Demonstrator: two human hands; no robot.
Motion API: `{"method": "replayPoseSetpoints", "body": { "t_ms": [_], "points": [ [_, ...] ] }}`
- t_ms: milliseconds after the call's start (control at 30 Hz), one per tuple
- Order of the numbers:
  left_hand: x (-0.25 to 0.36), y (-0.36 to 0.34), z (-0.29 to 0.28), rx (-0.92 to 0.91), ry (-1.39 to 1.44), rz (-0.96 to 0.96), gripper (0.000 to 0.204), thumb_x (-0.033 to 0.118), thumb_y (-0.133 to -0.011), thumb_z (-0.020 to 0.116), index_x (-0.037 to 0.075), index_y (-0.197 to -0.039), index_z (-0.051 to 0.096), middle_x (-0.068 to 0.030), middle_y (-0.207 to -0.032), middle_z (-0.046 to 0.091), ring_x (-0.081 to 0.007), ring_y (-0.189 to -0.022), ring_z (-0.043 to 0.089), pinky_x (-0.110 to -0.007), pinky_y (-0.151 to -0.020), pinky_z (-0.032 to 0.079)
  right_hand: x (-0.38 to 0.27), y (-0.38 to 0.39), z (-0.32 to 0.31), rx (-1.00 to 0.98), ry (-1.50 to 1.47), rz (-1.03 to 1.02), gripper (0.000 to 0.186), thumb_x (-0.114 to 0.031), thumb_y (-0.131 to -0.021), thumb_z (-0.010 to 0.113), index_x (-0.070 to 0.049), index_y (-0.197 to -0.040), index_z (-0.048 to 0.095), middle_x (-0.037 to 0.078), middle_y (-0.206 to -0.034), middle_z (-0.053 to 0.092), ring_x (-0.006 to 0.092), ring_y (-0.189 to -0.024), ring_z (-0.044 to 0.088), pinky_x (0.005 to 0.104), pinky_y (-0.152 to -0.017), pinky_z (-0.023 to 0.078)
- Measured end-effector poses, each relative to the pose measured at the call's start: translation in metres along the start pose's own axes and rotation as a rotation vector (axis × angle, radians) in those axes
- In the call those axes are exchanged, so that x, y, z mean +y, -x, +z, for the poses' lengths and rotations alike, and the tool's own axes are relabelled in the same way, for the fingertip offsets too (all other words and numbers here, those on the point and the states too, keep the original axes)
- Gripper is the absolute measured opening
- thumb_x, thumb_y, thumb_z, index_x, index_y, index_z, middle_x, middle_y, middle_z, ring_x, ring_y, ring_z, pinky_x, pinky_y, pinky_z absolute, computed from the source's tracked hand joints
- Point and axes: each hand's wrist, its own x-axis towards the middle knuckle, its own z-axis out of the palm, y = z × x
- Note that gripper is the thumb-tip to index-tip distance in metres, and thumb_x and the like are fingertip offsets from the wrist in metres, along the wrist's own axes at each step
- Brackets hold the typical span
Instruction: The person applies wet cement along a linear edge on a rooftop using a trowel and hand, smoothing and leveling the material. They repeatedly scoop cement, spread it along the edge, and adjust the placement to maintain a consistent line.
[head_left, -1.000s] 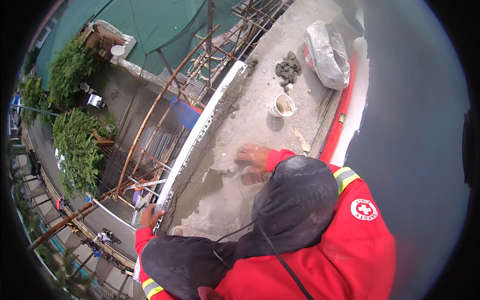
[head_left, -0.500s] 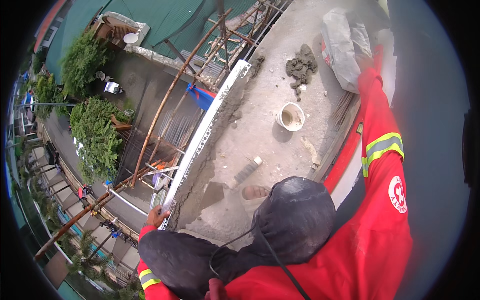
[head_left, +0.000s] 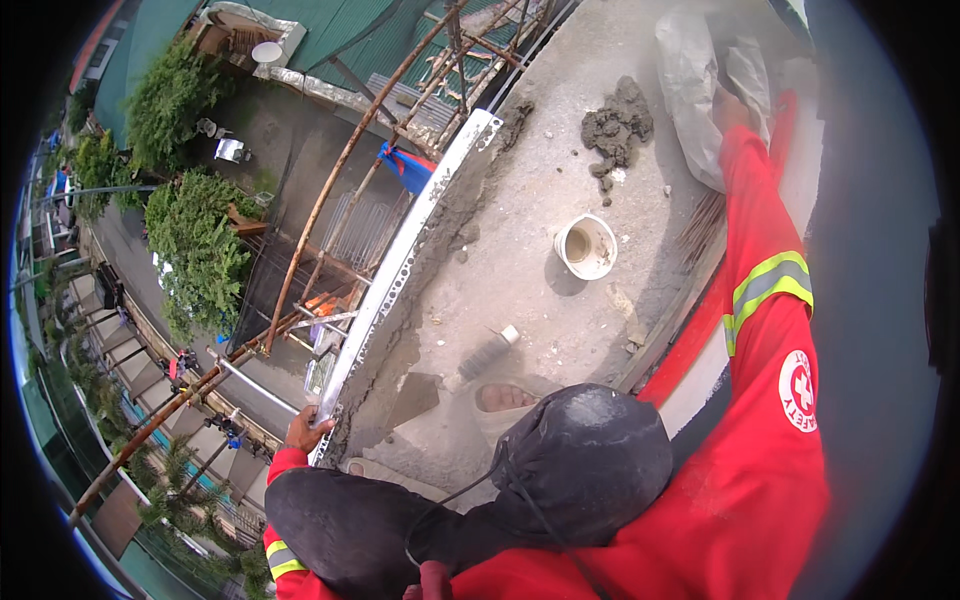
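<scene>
**Rooftop ledge, high above street**

Setting: a concrete ledge [head_left: 520,250] seen from above, rough and cement-stained, with a street, green roofs and bushy trees [head_left: 195,250] far below on the left. Rusty scaffold poles [head_left: 330,190] cross the drop just outside the edge.

Left hand [head_left: 305,432]: fingers wrapped round the near end of a long white perforated metal strip [head_left: 410,255] that runs along the ledge's outer edge. Grip looks closed on the strip. Wet cement is smeared along the strip's inner side.

Right hand [head_left: 730,108]: arm in a red sleeve with a yellow-green reflective band, stretched to the far end of the ledge. The hand lies on a grey-white plastic sack [head_left: 700,70], crumpled and slumped there. Cannot tell how far the fingers are closed or whether they grip the sack.

Other items:
- Heap of dark wet mortar [head_left: 617,125], just left of the sack.
- White bucket [head_left: 586,246], round, upright, muddy liquid inside; mid-ledge, apart from the heap.
- Trowel [head_left: 440,385] lying flat on the ledge, grey handle pointing toward the bucket, near the person's foot [head_left: 507,397].
- Sleeve badge [head_left: 798,390]: round, white, red cross in the middle, on the upper right arm.
- Blue cloth [head_left: 408,165] hanging on the scaffold below the strip.
</scene>
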Motion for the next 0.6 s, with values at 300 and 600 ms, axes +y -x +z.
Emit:
{"method": "replayPoseSetpoints", "body": {
  "t_ms": [300, 600],
  "points": [
    [-0.009, 0.002, 0.0, 0.008, 0.009, 0.002, 0.056, 0.039, -0.074, 0.077, 0.0, -0.11, 0.06, -0.0168, -0.095, 0.069, -0.0255, -0.09, 0.066, -0.036, -0.082, 0.05, 0.01, -0.025, 0.03, -0.114, 0.125, -0.293, 0.047, -0.034, -0.084, 0.057, -0.007, -0.123, 0.057, 0.024, -0.119, 0.059, 0.0422, -0.112, 0.054, 0.048, -0.095, 0.044],
    [-0.016, 0.0, 0.0, 0.004, -0.048, 0.004, 0.062, 0.043, -0.074, 0.077, -0.002, -0.113, 0.059, -0.0187, -0.096, 0.068, -0.0279, -0.092, 0.066, -0.037, -0.083, 0.049, -0.001, -0.008, 0.026, 0.032, -0.031, -0.213, 0.039, -0.033, -0.087, 0.054, -0.004, -0.111, 0.065, 0.025, -0.114, 0.062, 0.0408, -0.11, 0.057, 0.0477, -0.093, 0.045]
  ]
}}
